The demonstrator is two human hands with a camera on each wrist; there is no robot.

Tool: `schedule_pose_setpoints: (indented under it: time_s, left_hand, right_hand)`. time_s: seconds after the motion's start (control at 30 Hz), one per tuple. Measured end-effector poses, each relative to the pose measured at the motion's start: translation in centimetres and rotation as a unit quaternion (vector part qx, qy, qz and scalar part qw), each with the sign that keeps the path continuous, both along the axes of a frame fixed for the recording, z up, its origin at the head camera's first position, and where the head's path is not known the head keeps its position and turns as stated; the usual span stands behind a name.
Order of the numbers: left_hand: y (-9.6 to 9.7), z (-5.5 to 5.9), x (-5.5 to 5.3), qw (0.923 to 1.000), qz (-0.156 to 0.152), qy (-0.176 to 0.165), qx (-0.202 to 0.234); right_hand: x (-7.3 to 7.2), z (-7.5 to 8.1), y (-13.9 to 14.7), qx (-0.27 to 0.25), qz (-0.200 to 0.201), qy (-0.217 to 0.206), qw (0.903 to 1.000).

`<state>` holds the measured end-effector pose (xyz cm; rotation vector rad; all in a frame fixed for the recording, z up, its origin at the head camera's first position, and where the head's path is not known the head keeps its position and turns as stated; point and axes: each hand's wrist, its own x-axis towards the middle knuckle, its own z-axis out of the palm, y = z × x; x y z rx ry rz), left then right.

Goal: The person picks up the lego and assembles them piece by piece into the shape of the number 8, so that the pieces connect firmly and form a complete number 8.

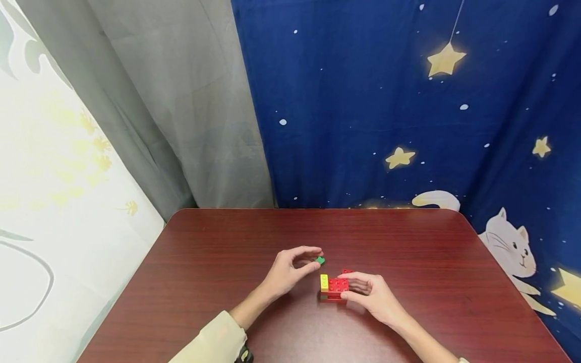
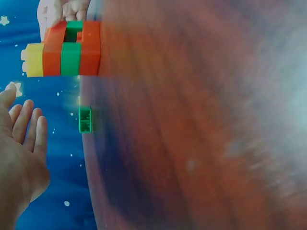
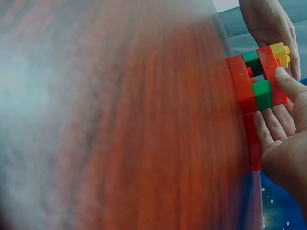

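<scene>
A built stack of toy bricks (image 1: 338,288) sits on the table, with red layers at top and bottom, green bricks between them and a yellow brick (image 1: 324,282) on its left end. My right hand (image 1: 369,295) holds the stack at its right end, thumb (image 3: 288,82) on the near side and fingers on the far side. A gap shows between the green bricks (image 3: 262,95). My left hand (image 1: 288,269) hovers around a small loose green brick (image 2: 85,120), its fingers relaxed and apart from the brick in the left wrist view.
A loose red brick (image 3: 253,143) lies behind the stack, partly hidden by my right hand. The brown table (image 1: 218,252) reaches back to a grey curtain (image 1: 218,126) and a blue curtain with stars (image 1: 340,126).
</scene>
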<state>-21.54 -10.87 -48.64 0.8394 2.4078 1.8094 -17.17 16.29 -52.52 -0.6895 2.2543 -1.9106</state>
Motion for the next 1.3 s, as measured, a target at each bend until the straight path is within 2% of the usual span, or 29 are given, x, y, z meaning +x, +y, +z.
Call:
schedule_pose_setpoints:
  time_s: [0.13, 0.27, 0.5, 0.67, 0.8, 1.03, 1.17, 1.3]
  left_hand:
    - [0.3, 0.0, -1.1, 0.9997, 0.022, 0.01, -0.009]
    - [0.6, -0.5, -2.0, 0.9983, 0.05, 0.022, -0.019]
    - [1.3, -1.3, -2.8, 0.9914, 0.119, 0.018, -0.052]
    - [2.0, -1.9, -3.0, 0.9816, 0.166, 0.013, -0.094]
    - [2.4, -2.0, -2.9, 0.9722, 0.188, 0.025, -0.138]
    - [3.0, -1.9, -2.6, 0.9559, 0.202, 0.044, -0.208]
    - [3.3, -1.9, -2.6, 0.9438, 0.209, 0.055, -0.25]
    - [3.6, -1.8, -2.6, 0.9342, 0.213, 0.066, -0.278]
  right_hand:
    - [0.0, -0.1, 0.0, -0.001, -0.002, -0.001, 1.0]
    - [0.0, -0.2, 0.0, 0.002, -0.008, -0.002, 1.0]
    - [0.1, -0.3, 0.0, 0.0, -0.008, -0.001, 1.0]
    - [0.1, -0.3, 0.0, -0.001, -0.006, -0.002, 1.0]
    - [0.0, -0.3, 0.0, 0.002, -0.006, 0.001, 1.0]
    - [0.1, -0.2, 0.0, 0.002, -0.006, 0.006, 1.0]
    - [0.1, -0.1, 0.0, 0.002, -0.008, 0.004, 1.0]
    - [0.2, -0.1, -0.1, 0.002, -0.013, -0.001, 0.9999]
